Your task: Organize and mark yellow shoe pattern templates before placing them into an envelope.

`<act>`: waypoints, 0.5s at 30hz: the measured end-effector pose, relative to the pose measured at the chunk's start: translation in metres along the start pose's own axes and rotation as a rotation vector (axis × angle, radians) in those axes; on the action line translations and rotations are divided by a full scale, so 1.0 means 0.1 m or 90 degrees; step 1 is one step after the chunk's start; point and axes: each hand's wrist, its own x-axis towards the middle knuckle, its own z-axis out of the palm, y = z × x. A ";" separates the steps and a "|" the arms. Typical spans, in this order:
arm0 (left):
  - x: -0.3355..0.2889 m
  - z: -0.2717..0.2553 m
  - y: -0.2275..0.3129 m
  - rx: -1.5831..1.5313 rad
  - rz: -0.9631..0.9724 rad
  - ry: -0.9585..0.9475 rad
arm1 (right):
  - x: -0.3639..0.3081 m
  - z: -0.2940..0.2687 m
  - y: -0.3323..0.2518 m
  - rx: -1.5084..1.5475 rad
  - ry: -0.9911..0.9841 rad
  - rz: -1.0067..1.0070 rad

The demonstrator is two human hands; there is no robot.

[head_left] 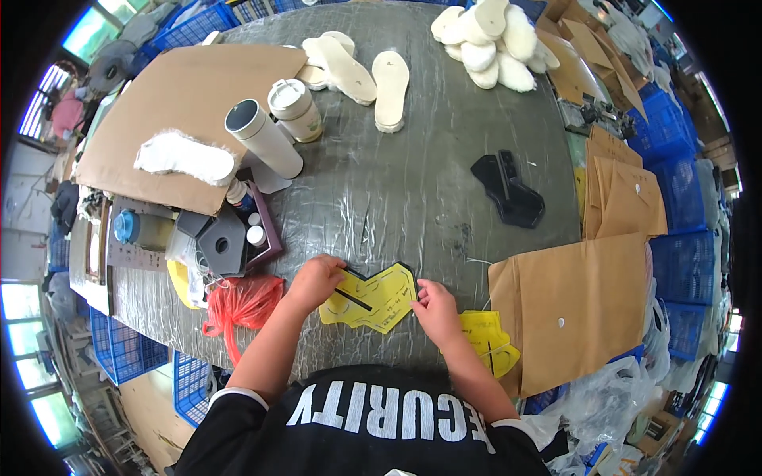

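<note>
A yellow pattern template [377,300] with pen marks and a dark slot lies on the table in front of me. Black material shows along its upper edges, apparently a piece under it. My left hand [316,284] is closed at the template's upper left corner, fingers curled over the edge. At the right edge my right hand [438,312] pinches the template and the black rim, fingertips together. Close to my right wrist lies a second yellow template [490,341], partly covered by a brown paper envelope [579,305]. Farther off to the right sit black cut pieces [512,194].
Fleece insoles [390,91] lie at the far side, with a fluffy pile [502,44] at far right. A white tumbler [266,139], a lidded cup [296,111] and a cardboard sheet [190,87] occupy the left. A red plastic bag [246,305] sits beside my left forearm.
</note>
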 end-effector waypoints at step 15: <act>0.01 0.13 -0.16 0.099 0.076 0.153 | -0.07 0.14 0.09 -0.117 0.064 -0.093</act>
